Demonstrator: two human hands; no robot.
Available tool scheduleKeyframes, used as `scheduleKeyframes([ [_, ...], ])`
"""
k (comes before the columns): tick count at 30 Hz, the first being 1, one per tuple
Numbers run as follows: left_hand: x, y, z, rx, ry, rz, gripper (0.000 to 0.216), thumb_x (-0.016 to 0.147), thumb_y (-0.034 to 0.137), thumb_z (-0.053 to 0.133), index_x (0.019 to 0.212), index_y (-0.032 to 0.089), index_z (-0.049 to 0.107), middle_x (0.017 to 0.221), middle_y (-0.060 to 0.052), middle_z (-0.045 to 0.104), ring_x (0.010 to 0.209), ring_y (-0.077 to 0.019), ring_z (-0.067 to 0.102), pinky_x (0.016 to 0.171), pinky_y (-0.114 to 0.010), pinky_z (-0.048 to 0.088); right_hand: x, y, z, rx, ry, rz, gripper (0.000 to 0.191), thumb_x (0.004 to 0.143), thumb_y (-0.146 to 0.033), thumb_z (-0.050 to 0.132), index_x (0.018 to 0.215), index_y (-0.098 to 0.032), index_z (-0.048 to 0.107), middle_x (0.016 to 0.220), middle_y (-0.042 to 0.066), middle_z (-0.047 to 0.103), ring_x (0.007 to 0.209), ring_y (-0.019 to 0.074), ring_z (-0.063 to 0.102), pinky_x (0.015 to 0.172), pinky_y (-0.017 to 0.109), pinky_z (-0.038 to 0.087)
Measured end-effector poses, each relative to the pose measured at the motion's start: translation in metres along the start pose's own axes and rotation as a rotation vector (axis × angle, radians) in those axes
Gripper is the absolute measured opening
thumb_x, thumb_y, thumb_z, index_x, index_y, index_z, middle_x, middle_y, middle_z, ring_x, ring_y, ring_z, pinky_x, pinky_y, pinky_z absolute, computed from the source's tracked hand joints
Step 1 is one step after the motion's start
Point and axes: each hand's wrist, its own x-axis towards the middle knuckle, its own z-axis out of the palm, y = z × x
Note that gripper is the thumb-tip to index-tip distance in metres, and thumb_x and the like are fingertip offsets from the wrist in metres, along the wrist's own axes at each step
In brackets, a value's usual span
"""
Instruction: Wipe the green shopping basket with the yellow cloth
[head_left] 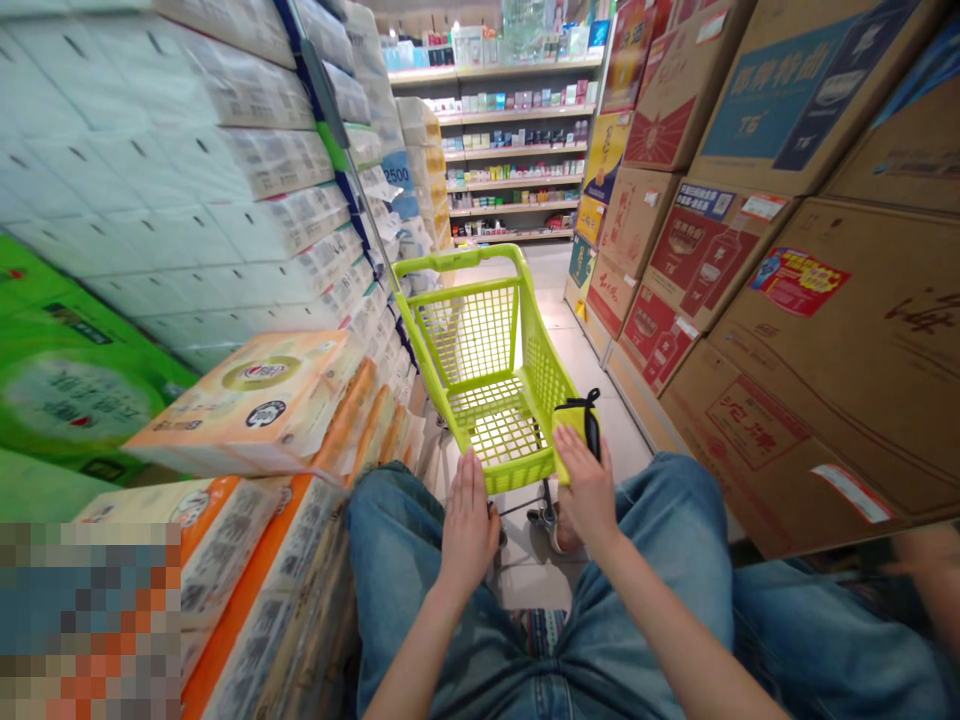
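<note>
A lime-green plastic shopping cart (551,345) with mesh sides stands between my knees, its lower near edge toward me. My left hand (471,520) lies at this edge, its fingers straight and together, the tips touching the rim. At the near right corner of the basket my right hand (586,485) holds a small yellow pouch-like thing (568,414) with black trim and a black bow on top. My fingers rest along its face and my thumb is at its right side; its far side is hidden. Inside the basket only mesh shows.
Tissue packs (247,400) are piled close on my left. Stacked cartons (817,370) line the right side. Shelves (517,150) with small goods stand at the aisle's end. Another person's jeans-clad leg (832,640) is at lower right. A grey pole (330,95) rises at upper left.
</note>
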Motion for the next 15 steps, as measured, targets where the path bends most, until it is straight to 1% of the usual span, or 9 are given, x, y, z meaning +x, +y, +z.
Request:
scheduleKeyframes([
  [2, -0.001, -0.003, 0.0, -0.016, -0.005, 0.006, 0.086, 0.085, 0.006, 0.045, 0.156, 0.015, -0.003, 0.163, -0.019, 0.018, 0.151, -0.0296, 0.014, 0.117, -0.054, 0.032, -0.004, -0.042, 0.013, 0.039, -0.048, -0.048, 0.082, 0.067, 0.0, 0.043, 0.146, -0.019, 0.043, 0.145, 0.009, 0.053, 0.138, 0.0237, 0.045, 0.122, 0.055, 0.006],
  [4, -0.002, -0.006, 0.0, -0.043, -0.002, 0.001, 0.085, 0.085, 0.006, 0.043, 0.157, 0.017, -0.002, 0.162, -0.017, 0.02, 0.151, -0.0281, 0.016, 0.117, -0.052, 0.033, -0.008, -0.079, 0.025, 0.104, -0.09, -0.117, 0.08, 0.069, -0.001, 0.044, 0.147, -0.018, 0.043, 0.146, 0.009, 0.053, 0.138, 0.0233, 0.045, 0.123, 0.052, 0.008],
  [6, -0.003, -0.009, 0.0, -0.074, 0.01, -0.003, 0.083, 0.087, 0.007, 0.042, 0.157, 0.02, -0.001, 0.162, -0.016, 0.023, 0.15, -0.0263, 0.02, 0.117, -0.05, 0.035, -0.01, -0.1, 0.031, 0.147, -0.114, -0.162, 0.078, 0.071, -0.002, 0.044, 0.147, -0.015, 0.041, 0.147, 0.01, 0.05, 0.14, 0.0218, 0.042, 0.123, 0.048, 0.012],
  [7, -0.004, -0.01, 0.0, -0.082, 0.015, 0.0, 0.083, 0.087, 0.008, 0.042, 0.157, 0.02, -0.001, 0.162, -0.016, 0.024, 0.15, -0.026, 0.021, 0.117, -0.05, 0.035, -0.011, -0.103, 0.031, 0.157, -0.126, -0.183, 0.077, 0.072, -0.003, 0.044, 0.148, -0.014, 0.04, 0.149, 0.01, 0.049, 0.141, 0.0208, 0.041, 0.123, 0.046, 0.012],
  [8, -0.004, -0.01, 0.001, -0.081, 0.014, 0.006, 0.083, 0.087, 0.007, 0.042, 0.157, 0.02, -0.001, 0.162, -0.016, 0.024, 0.15, -0.0262, 0.021, 0.116, -0.05, 0.035, -0.01, -0.101, 0.03, 0.162, -0.142, -0.212, 0.077, 0.072, -0.003, 0.044, 0.148, -0.014, 0.04, 0.149, 0.009, 0.048, 0.142, 0.02, 0.039, 0.123, 0.046, 0.01],
  [10, -0.004, -0.01, 0.001, -0.056, -0.003, 0.022, 0.085, 0.085, 0.006, 0.044, 0.157, 0.018, -0.002, 0.162, -0.018, 0.022, 0.151, -0.0279, 0.018, 0.116, -0.052, 0.034, -0.008, -0.082, 0.022, 0.166, -0.188, -0.297, 0.079, 0.071, -0.003, 0.043, 0.148, -0.017, 0.039, 0.149, 0.008, 0.048, 0.142, 0.0188, 0.039, 0.123, 0.048, 0.001],
  [12, -0.003, -0.008, 0.001, -0.018, -0.015, 0.025, 0.086, 0.085, 0.006, 0.045, 0.156, 0.015, -0.002, 0.162, -0.019, 0.021, 0.151, -0.0288, 0.015, 0.117, -0.054, 0.033, -0.006, -0.049, 0.01, 0.154, -0.228, -0.371, 0.082, 0.068, -0.003, 0.042, 0.148, -0.02, 0.039, 0.149, 0.006, 0.049, 0.141, 0.0179, 0.04, 0.122, 0.051, -0.006],
  [14, -0.001, -0.006, 0.0, 0.01, -0.022, 0.02, 0.085, 0.086, 0.006, 0.045, 0.156, 0.015, -0.003, 0.162, -0.019, 0.02, 0.151, -0.0285, 0.014, 0.117, -0.053, 0.033, -0.003, -0.009, -0.004, 0.111, -0.232, -0.37, 0.084, 0.067, -0.002, 0.04, 0.148, -0.023, 0.038, 0.149, 0.005, 0.048, 0.141, 0.0173, 0.04, 0.122, 0.051, -0.004],
  [15, -0.001, -0.005, 0.0, 0.018, -0.024, 0.019, 0.085, 0.086, 0.007, 0.045, 0.156, 0.015, -0.003, 0.162, -0.018, 0.02, 0.151, -0.0283, 0.013, 0.117, -0.053, 0.032, -0.001, 0.01, -0.011, 0.082, -0.205, -0.346, 0.083, 0.068, -0.002, 0.04, 0.148, -0.024, 0.039, 0.149, 0.005, 0.049, 0.141, 0.0178, 0.041, 0.121, 0.052, -0.003],
])
